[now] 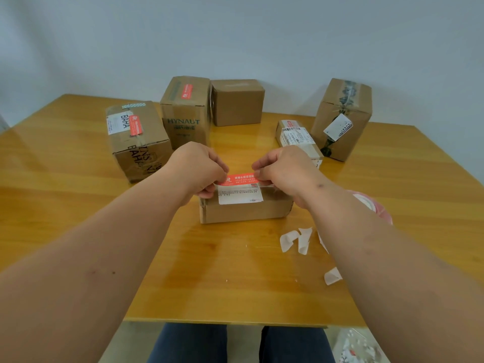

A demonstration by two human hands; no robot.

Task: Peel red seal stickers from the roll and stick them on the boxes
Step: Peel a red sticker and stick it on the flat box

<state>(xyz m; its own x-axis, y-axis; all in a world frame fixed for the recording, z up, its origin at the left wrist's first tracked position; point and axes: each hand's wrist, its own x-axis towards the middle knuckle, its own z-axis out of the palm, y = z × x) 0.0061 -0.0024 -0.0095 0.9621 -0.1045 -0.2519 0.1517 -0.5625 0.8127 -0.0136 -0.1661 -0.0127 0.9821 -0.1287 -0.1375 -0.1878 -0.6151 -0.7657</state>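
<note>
Right now both hands are holding a red sticker (242, 179) stretched flat over the top of a small cardboard box (246, 209) near the middle of the wooden table (78, 163). The left hand (199, 171) is pinching the sticker's left end, and the right hand (281, 170) is pinching its right end, just above the box's white label (239, 196). The sticker roll (372, 205) is lying behind the right forearm. Curled backing scraps (296, 239) are lying near it. Five more boxes are standing farther back, two of them (137, 140) (186, 111) wearing red stickers.
</note>
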